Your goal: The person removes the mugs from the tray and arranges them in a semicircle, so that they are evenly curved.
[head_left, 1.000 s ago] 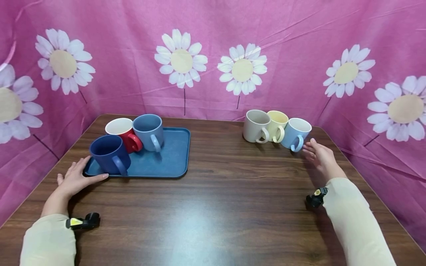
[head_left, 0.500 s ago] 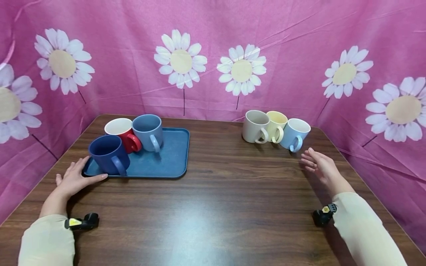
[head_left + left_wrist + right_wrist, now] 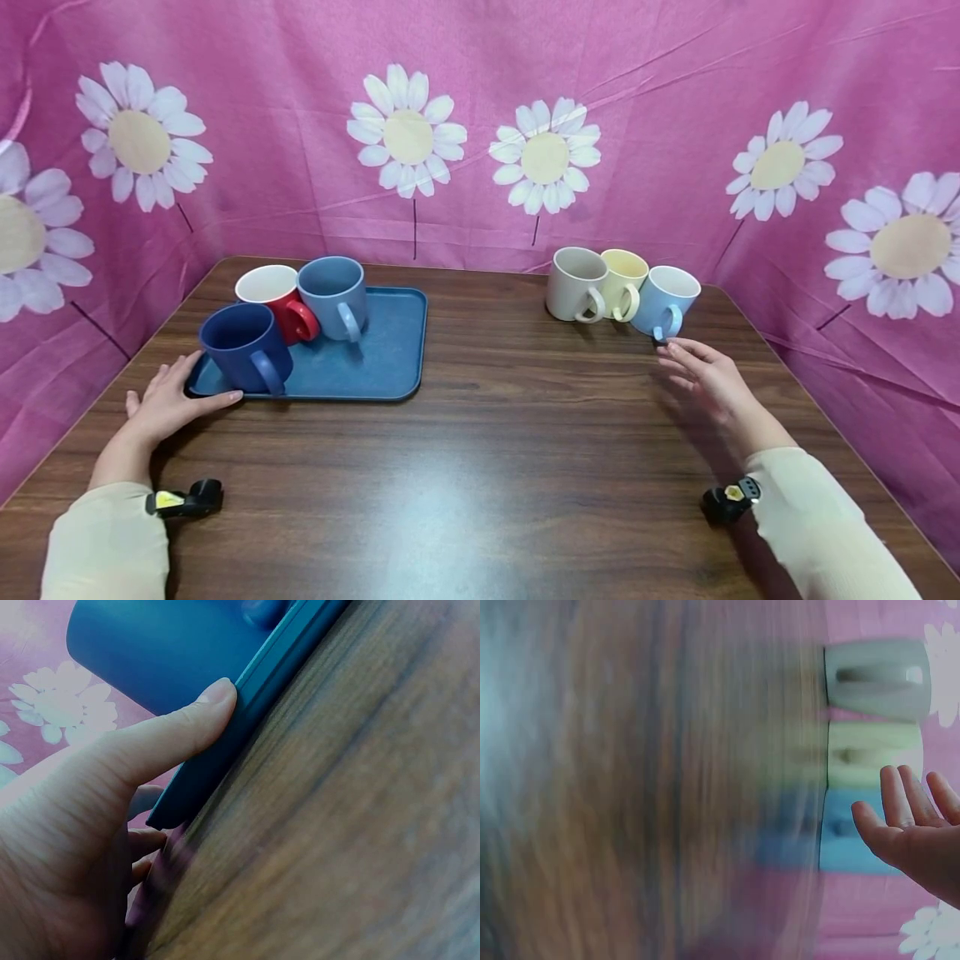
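Reaching with my right hand [image 3: 708, 379], fingers spread and empty, I judged the light blue mug [image 3: 666, 302] at the far right rigid, smooth, breakable, best gripped by its near-facing handle.

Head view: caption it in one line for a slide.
Left hand rests on a blue tray of three mugs; open right hand hovers near a light blue mug.
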`<action>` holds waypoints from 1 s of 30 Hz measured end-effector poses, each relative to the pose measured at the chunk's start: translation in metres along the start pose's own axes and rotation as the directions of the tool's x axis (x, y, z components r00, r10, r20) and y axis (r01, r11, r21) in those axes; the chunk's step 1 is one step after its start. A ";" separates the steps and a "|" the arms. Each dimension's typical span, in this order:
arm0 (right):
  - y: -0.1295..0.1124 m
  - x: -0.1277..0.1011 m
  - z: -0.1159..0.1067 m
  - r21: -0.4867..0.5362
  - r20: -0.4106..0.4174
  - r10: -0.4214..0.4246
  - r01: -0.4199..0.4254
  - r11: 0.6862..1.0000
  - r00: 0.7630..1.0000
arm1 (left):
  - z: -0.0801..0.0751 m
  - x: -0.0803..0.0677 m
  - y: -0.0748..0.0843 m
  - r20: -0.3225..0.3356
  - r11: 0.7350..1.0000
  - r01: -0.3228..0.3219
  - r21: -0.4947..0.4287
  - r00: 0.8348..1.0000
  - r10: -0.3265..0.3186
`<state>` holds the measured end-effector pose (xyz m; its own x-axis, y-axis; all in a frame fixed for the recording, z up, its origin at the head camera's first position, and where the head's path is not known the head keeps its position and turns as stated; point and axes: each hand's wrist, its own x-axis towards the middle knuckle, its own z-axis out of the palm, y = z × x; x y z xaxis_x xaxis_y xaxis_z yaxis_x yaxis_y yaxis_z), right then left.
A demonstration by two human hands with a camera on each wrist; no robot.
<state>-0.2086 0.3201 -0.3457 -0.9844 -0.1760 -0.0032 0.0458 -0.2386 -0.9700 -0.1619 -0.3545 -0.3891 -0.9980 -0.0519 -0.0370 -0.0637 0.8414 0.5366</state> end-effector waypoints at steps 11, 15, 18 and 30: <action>0.016 0.007 0.022 -0.375 0.039 -0.156 0.159 0.913 0.987 | 0.000 0.000 0.002 0.001 1.000 0.006 0.006 1.000 -0.006; 0.018 0.008 0.037 -0.517 0.027 -0.187 0.173 0.838 0.982 | 0.000 0.000 0.002 -0.001 1.000 0.004 0.006 1.000 -0.004; 0.017 0.008 0.050 -0.591 0.044 -0.200 0.187 0.785 0.979 | 0.000 0.000 0.001 -0.003 1.000 0.005 0.009 1.000 -0.005; 0.015 0.016 0.095 -0.627 0.134 -0.171 0.217 0.749 0.976 | 0.001 0.000 0.001 -0.005 1.000 0.007 0.010 1.000 -0.007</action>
<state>-0.2072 0.2230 -0.3376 -0.9459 -0.2591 0.1952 -0.2860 0.3816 -0.8790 -0.1615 -0.3530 -0.3890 -0.9975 -0.0602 -0.0365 -0.0703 0.8466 0.5276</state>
